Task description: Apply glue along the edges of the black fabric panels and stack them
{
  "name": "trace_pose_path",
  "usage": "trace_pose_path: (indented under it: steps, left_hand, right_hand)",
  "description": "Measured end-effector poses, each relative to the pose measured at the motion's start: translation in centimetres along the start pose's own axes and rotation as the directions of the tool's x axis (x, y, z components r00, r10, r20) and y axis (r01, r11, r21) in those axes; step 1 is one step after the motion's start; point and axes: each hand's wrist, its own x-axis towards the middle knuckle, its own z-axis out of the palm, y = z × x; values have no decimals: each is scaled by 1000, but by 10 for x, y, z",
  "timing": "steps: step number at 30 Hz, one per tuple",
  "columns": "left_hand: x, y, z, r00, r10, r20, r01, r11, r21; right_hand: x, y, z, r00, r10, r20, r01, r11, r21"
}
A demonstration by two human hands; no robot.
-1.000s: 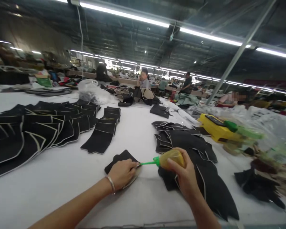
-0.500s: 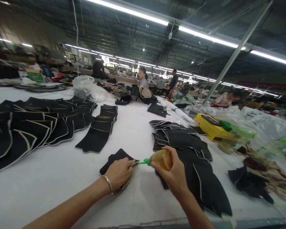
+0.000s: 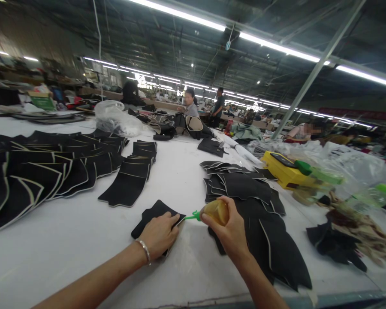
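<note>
Lying across the left of the frame, I see big flat black pieces with pale edges (image 3: 48,174) in a long, overlapping row on the white table (image 3: 83,257). Next come a crumpled clear plastic bag (image 3: 116,122), higher up, and a fan of black strips (image 3: 125,182) below it. Then, low and just left of the middle, my left hand (image 3: 159,234), with a silver bracelet (image 3: 145,248) on its wrist, lies on a small black piece with a pale edge (image 3: 154,213). Its fingers press down from the top; I cannot tell if the thumb pinches from below. At the piece's right corner is the thin green spout (image 3: 195,216) of a see-through bottle with yellow-brown stuff inside (image 3: 216,211). I can't tell if the tip touches. My right hand (image 3: 232,231) is wrapped around that bottle, tipped sideways. Right of the middle is a pile of curved black pieces (image 3: 251,185), and farther right, a bright yellow box (image 3: 283,172).
</note>
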Motion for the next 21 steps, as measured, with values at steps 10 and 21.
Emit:
trace_pose_path:
  steps: [10, 21]
  left_hand:
    - [-1, -2, -2, 999, 27, 29, -26, 1000, -4]
    - [-2, -6, -4, 996, 64, 65, -59, 996, -64]
  right_hand:
    - [0, -4, 0, 998, 41, 53, -42, 999, 15]
    - [4, 0, 1, 985, 134, 111, -144, 985, 90]
